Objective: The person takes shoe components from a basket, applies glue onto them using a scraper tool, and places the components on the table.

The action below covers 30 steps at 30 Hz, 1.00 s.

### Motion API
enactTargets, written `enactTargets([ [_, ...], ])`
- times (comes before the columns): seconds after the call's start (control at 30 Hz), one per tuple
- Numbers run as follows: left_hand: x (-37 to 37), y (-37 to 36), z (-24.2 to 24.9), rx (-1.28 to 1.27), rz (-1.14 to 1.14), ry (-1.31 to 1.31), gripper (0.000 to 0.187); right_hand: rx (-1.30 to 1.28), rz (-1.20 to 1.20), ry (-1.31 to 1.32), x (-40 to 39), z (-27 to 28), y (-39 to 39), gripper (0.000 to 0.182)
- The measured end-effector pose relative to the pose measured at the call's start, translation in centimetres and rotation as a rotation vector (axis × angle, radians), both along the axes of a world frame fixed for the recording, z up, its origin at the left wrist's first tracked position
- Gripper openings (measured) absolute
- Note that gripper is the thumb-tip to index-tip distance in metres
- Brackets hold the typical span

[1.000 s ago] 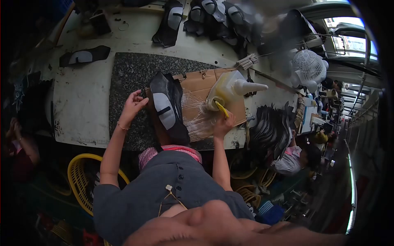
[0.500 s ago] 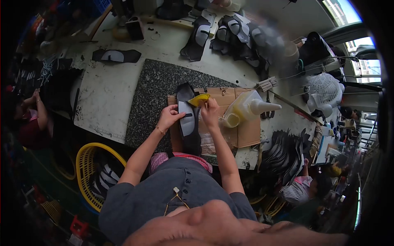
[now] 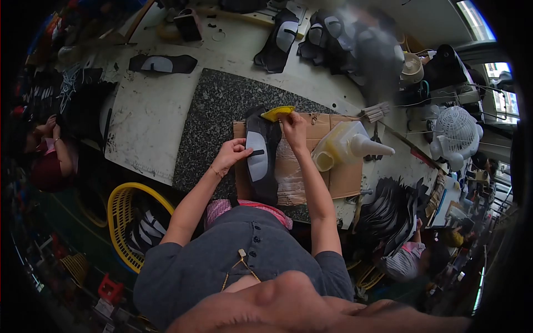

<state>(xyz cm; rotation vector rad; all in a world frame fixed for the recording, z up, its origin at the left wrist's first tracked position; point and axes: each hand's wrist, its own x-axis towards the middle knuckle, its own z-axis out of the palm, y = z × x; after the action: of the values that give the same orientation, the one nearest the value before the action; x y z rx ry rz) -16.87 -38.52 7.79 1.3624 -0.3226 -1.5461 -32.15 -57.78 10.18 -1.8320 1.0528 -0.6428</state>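
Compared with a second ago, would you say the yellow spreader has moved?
Yes: the yellow spreader has moved from the mouth of the translucent bottle, leftward and up in view.

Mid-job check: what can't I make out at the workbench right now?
All in the head view:
Yellow tool: held end hidden by the right hand.
Left hand: too small to tell whether it pinches the black piece.
Cardboard: partly covered by that piece.
Far black pieces: rightmost lost in grey blur.

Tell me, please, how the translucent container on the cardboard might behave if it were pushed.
The translucent container would probably slide rather than roll, as its body looks flat-sided. It may feel somewhat weighty, since yellowish contents show through. Tipping could spill some, because its round side mouth looks open.
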Motion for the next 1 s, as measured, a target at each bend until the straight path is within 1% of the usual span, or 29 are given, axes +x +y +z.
enactTargets([
  [0.1, 0.1, 0.3, -0.4, -0.019, 0.011, 0.038, 0.052, 0.087, 0.176, 0.052, -1.6, 1.2, 2.3, 0.015],
  [0.13, 0.1, 0.4, -0.6, -0.031, 0.003, 0.074, 0.05, 0.163, 0.158, -0.026, -3.3, 0.5, 2.6, 0.016],
  [0.17, 0.1, 0.5, -0.8, -0.033, 0.04, 0.114, 0.05, 0.208, 0.171, -0.04, -5.0, -0.1, 2.8, 0.016],
  [0.23, -0.1, 0.4, 0.4, -0.03, 0.103, 0.194, 0.05, 0.305, 0.185, -0.067, -7.6, -0.1, 3.8, 0.017],
  [0.27, 0.0, 0.5, 0.0, -0.049, 0.088, 0.219, 0.049, 0.268, 0.121, -0.088, -8.2, -0.4, 4.2, 0.015],
  [0.37, -0.2, 0.3, 1.1, -0.049, 0.106, 0.24, 0.047, -0.04, -0.007, -0.209, -7.0, -0.1, 7.1, 0.011],
  [0.4, -0.2, 0.3, 1.2, -0.05, 0.113, 0.251, 0.045, -0.173, 0.084, -0.171, -6.6, 2.0, 8.1, 0.008],
  [0.47, 0.1, 0.6, -0.4, -0.056, 0.112, 0.235, 0.045, -0.237, 0.201, -0.053, -9.2, 1.9, 9.6, 0.006],
  [0.5, 0.1, 0.7, -0.3, -0.057, 0.109, 0.222, 0.044, -0.274, 0.26, 0.005, -10.8, 1.7, 10.1, 0.006],
  [0.53, 0.1, 0.6, 0.0, -0.064, 0.122, 0.215, 0.044, -0.309, 0.29, 0.087, -12.3, 1.8, 10.4, 0.01],
  [0.63, -0.3, 0.2, 0.4, -0.075, 0.137, 0.186, 0.042, -0.268, 0.082, -0.042, -13.8, 2.2, 11.3, 0.011],
  [0.67, -0.1, 0.2, 0.3, -0.066, 0.131, 0.168, 0.042, -0.296, 0.059, -0.101, -13.4, 1.9, 11.6, 0.015],
  [0.73, -0.5, 0.2, 1.6, -0.035, 0.145, 0.117, 0.04, -0.336, 0.136, -0.029, -13.5, 1.6, 12.7, 0.014],
  [0.77, -0.5, 0.3, 1.5, -0.078, 0.137, 0.114, 0.039, -0.358, 0.176, 0.005, -13.5, 1.5, 13.1, 0.013],
  [0.8, -0.4, 0.3, 1.1, -0.126, 0.132, 0.111, 0.039, -0.33, 0.099, -0.006, -14.8, -0.2, 13.7, 0.013],
  [0.9, -0.3, 0.0, 0.0, -0.212, 0.129, 0.104, 0.039, -0.315, -0.026, -0.026, -16.7, 0.5, 14.2, 0.014],
  [0.93, -0.2, 0.1, -0.2, -0.224, 0.127, 0.099, 0.039, -0.346, -0.045, -0.093, -16.2, 0.6, 14.4, 0.014],
  [1.0, -0.1, 0.0, -0.4, -0.213, 0.123, 0.093, 0.04, -0.379, 0.037, -0.039, -15.7, 0.2, 15.0, 0.014],
])
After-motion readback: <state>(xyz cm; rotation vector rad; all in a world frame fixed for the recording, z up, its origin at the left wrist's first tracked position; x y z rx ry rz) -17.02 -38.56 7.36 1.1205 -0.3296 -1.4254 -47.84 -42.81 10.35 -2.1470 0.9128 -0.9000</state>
